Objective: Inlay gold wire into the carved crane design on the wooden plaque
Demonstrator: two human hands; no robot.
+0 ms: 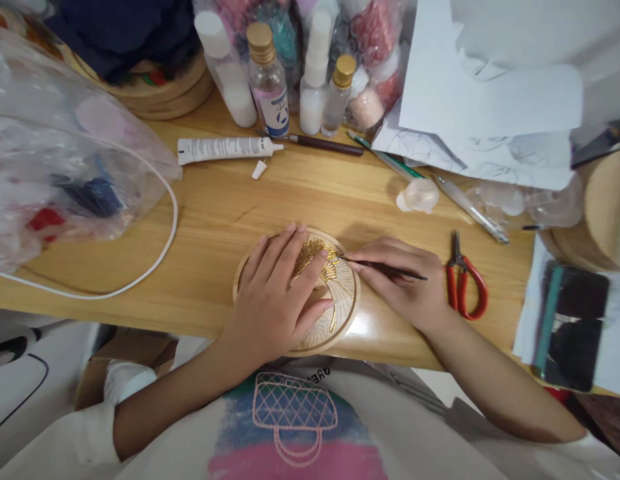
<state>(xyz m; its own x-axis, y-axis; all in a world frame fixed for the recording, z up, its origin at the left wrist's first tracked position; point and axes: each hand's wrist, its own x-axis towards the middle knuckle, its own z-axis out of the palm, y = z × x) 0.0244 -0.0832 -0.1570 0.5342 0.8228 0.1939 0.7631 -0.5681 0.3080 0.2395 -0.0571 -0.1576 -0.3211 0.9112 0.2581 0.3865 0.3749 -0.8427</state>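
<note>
My left hand point(275, 293) lies flat with its fingers spread over a round wooden board point(351, 313) at the table's front edge. Gold wire point(310, 255) forms a dense raised pattern on the board, partly covered by my fingers. Fine drawn lines show on the pale surface to the right and below. My right hand point(403, 283) pinches slim dark tweezers point(390, 268). Their tip meets the gold wire near the board's upper right, close to my left index finger; whether a piece of wire is between the tips is too small to tell.
Red-handled pliers point(460, 277) lie right of my right hand. Behind the board are a white glue tube point(225, 149), its cap point(259, 170) and several bottles point(270, 100). A white cable point(173, 227) loops beside a plastic bag point(80, 167). Papers point(485, 100) and a dark phone point(577, 327) are at right.
</note>
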